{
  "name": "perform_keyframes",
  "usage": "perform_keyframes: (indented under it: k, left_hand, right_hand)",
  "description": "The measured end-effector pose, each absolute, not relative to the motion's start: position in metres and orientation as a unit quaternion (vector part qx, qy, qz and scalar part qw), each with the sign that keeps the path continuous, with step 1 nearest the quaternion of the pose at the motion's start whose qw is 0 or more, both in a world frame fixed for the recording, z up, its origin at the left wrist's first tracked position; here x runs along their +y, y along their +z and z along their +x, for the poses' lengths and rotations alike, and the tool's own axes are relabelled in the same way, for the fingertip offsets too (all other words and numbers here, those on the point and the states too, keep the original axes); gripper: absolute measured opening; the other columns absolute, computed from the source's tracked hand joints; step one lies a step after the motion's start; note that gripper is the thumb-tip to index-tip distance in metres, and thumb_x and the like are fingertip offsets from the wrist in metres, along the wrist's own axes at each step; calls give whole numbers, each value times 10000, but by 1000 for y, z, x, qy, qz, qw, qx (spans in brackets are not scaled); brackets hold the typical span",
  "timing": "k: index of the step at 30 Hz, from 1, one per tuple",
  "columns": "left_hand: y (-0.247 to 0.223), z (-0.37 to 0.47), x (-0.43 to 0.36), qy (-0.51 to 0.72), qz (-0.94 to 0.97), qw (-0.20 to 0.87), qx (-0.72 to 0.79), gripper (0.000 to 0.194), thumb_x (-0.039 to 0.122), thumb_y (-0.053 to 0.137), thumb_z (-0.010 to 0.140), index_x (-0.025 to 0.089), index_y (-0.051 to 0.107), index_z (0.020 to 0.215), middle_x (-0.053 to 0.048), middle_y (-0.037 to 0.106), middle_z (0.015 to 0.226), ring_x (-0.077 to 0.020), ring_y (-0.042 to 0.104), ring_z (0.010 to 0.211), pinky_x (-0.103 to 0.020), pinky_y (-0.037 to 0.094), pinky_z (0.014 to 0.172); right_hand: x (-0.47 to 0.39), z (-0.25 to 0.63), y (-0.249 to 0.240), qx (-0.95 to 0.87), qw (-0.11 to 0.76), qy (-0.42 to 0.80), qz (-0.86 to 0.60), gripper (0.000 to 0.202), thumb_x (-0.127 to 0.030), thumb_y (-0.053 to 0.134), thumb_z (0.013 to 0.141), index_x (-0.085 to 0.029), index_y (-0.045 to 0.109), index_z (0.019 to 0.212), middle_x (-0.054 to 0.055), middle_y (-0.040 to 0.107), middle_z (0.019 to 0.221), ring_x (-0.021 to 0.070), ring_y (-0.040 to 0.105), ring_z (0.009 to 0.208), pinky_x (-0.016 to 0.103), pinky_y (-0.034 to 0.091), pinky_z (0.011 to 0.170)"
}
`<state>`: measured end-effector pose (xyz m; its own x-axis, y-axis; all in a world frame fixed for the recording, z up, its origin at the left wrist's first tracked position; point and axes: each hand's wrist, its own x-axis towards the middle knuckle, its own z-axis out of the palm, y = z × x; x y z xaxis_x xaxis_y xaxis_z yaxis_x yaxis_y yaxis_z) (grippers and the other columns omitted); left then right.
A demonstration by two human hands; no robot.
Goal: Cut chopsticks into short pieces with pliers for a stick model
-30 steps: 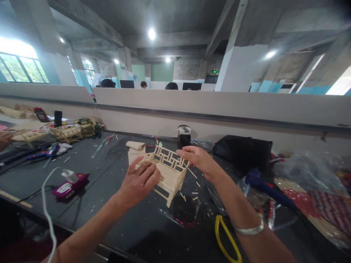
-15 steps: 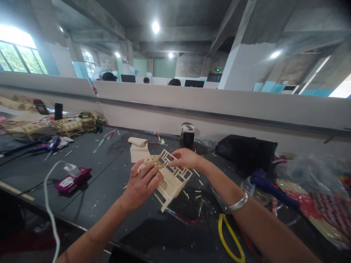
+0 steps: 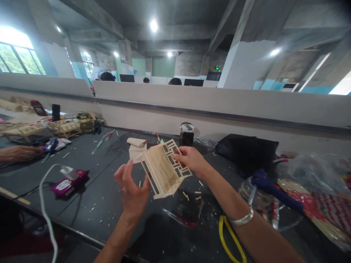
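In the head view, a small model bench of pale wooden strips (image 3: 160, 166) sits at the centre of the frame, tilted over the dark table (image 3: 94, 215) with its slatted seat turned toward the camera. Right of centre, the person's right hand (image 3: 191, 159) pinches the lattice back (image 3: 183, 171) between thumb and fingers. The left hand (image 3: 134, 193), lower and left of centre, is spread, its thumb beside the front rail (image 3: 153, 187); whether the thumb touches it cannot be told.

The bench looks very light, easily borne by one hand. Its strips seem stiff but thin, and the dry wood should not slip much. The lattice is probably the frailest part, since a hard squeeze or twist could snap a bar or open a joint. The seat's edge and the thicker end frame look like the sounder places to take hold, with the back merely steadied.

Small wooden offcuts (image 3: 186, 196) lie just below and right of the bench, and a rolled tan sheet (image 3: 137, 143) lies above and left of it. At the left edge, another person's hand (image 3: 23, 153) is near a blue tool (image 3: 51, 145).
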<state>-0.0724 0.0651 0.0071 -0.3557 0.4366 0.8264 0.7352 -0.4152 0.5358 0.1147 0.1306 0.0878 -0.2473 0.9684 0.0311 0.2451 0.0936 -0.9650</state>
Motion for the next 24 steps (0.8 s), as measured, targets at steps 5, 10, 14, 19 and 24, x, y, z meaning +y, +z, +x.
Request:
perform_keyframes:
  k: [5,10,14,19,24]
  left_hand:
    - [2,-65,51,-668,-398,-422,-466,640,179,670,633,214,455,1234,-54,592,1014,-194,581,893,-332,455,813]
    - [21,-68,49,-569,-317,-710,-268,473,177,632,587,147,629,1059,-116,667,1043,-257,631,921,-313,488,790]
    - [31,-62,49,-563,-317,-712,-274,431,256,644,727,175,606,1149,-108,680,1070,-273,625,1009,-345,476,885]
    - [34,-44,47,-586,-275,-691,-322,525,235,673,739,157,538,1241,-112,664,1127,-264,645,987,-350,499,888]
    - [49,-40,42,-612,-248,-671,-337,512,248,666,752,141,541,1238,-122,662,1130,-270,650,978,-335,537,843]
  right_hand:
    - [130,115,76,-633,421,438,-480,156,-306,615,698,-154,583,721,-12,569,641,106,498,549,209,400,484]
    - [134,117,67,-623,414,467,-471,185,-337,618,690,-157,596,730,-13,578,631,110,500,533,213,393,473]
    - [133,115,64,-660,381,459,-456,228,-369,636,700,-146,633,751,-14,573,622,106,494,533,217,387,489]
    - [130,115,68,-684,362,459,-436,335,-460,654,717,-143,671,826,5,626,696,122,535,598,226,409,544]
    - [132,134,62,-568,393,592,-415,456,-569,547,782,-147,685,882,51,664,769,136,579,640,240,436,564]
